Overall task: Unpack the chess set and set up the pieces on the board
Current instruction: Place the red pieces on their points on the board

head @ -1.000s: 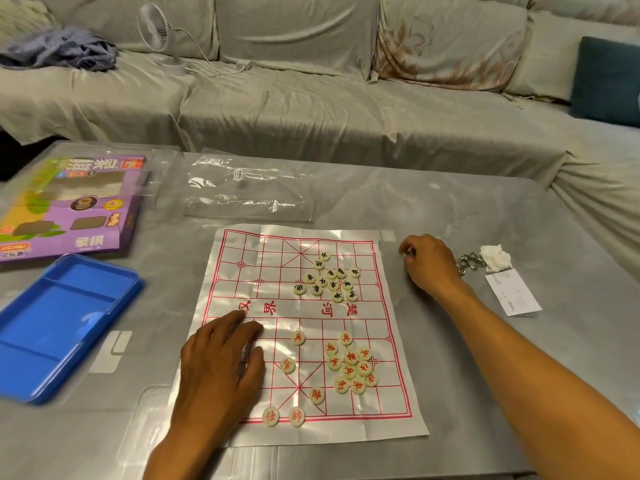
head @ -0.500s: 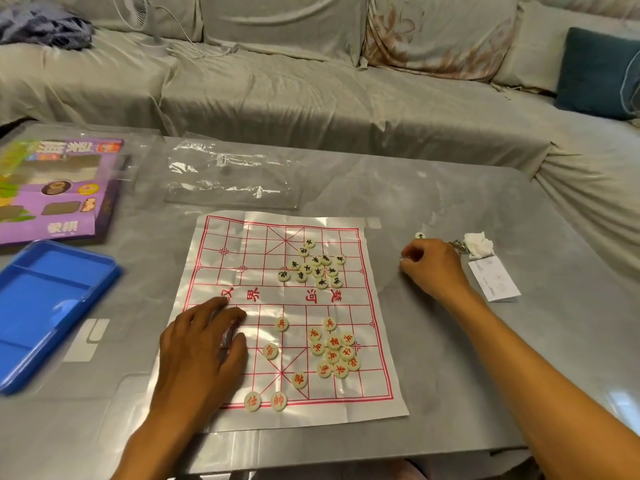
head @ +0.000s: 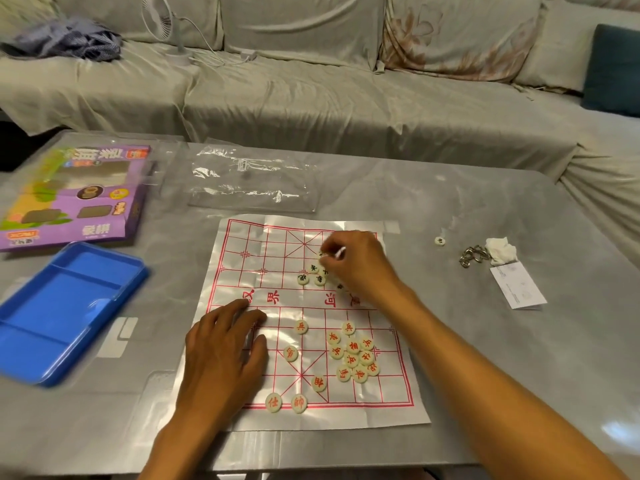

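A white sheet board (head: pixel 249 271) with a red grid lies on the grey table. Several red-lettered pieces (head: pixel 353 355) cluster on its near half, with two of them (head: pixel 285 402) on the near edge line. Black-lettered pieces (head: pixel 313 273) sit bunched on the far half. My right hand (head: pixel 353 265) hovers over that bunch and pinches a pale piece (head: pixel 339 252) between thumb and fingers. My left hand (head: pixel 225 348) rests flat on the board's left side. One black piece (head: pixel 440 241) lies alone on the table to the right.
A blue tray (head: pixel 65 306) and the purple game box (head: pixel 76 199) sit at the left. A clear plastic bag (head: pixel 249 181) lies behind the board. Metal rings (head: pixel 474 255), a crumpled tissue (head: pixel 500 250) and a white card (head: pixel 517 287) lie at the right. A covered sofa stands beyond.
My right hand moved left from the table near the rings to the black pieces on the board, now pinching a piece. One black piece stayed on the table. The left hand stayed put.
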A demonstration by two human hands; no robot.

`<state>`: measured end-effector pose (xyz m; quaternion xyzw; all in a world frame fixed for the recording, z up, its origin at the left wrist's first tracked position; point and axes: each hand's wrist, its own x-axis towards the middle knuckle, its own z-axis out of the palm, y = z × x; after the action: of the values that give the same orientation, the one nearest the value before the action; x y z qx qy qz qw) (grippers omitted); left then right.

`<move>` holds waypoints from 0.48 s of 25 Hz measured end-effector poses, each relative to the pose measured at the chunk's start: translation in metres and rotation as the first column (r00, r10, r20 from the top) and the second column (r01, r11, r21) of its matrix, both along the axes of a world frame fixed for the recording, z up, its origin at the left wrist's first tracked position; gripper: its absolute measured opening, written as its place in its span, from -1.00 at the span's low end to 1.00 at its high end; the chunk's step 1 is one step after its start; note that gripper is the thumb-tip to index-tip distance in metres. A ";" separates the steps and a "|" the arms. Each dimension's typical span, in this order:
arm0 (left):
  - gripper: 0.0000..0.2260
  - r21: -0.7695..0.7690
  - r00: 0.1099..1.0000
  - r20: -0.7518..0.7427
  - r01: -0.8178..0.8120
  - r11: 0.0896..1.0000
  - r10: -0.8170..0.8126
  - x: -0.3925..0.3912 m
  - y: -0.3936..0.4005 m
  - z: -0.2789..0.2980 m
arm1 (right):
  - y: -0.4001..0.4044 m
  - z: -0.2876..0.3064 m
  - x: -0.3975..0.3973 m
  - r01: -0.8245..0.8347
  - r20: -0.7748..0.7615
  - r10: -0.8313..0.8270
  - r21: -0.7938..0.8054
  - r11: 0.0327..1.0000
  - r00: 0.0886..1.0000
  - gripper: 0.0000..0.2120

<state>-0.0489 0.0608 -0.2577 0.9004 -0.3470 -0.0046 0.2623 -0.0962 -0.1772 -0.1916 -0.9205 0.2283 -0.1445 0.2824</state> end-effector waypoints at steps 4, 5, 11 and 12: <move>-0.53 -0.022 1.000 -0.012 -0.016 1.000 0.015 0.002 0.002 0.001 | 0.023 -0.014 0.034 -0.041 -0.097 0.035 -0.060 0.997 0.995 -0.79; -0.53 -0.029 1.000 -0.010 -0.012 0.999 0.012 0.003 0.002 0.002 | 0.021 -0.016 0.033 -0.028 -0.103 0.022 -0.057 0.998 0.994 -0.78; -0.56 -0.024 1.000 0.016 -0.003 1.000 0.003 0.007 0.006 -0.003 | -0.012 -0.012 0.012 0.079 0.065 -0.073 -0.080 0.994 0.995 -0.82; -0.55 -0.021 1.000 0.019 -0.005 1.000 0.006 0.008 0.007 -0.002 | -0.031 -0.010 0.002 0.180 0.110 -0.167 -0.116 0.977 0.980 -0.85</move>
<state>-0.0408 0.0676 -0.2599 0.8986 -0.3469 0.0082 0.2684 -0.0939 -0.2078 -0.2019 -0.9046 0.2841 -0.2282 0.2213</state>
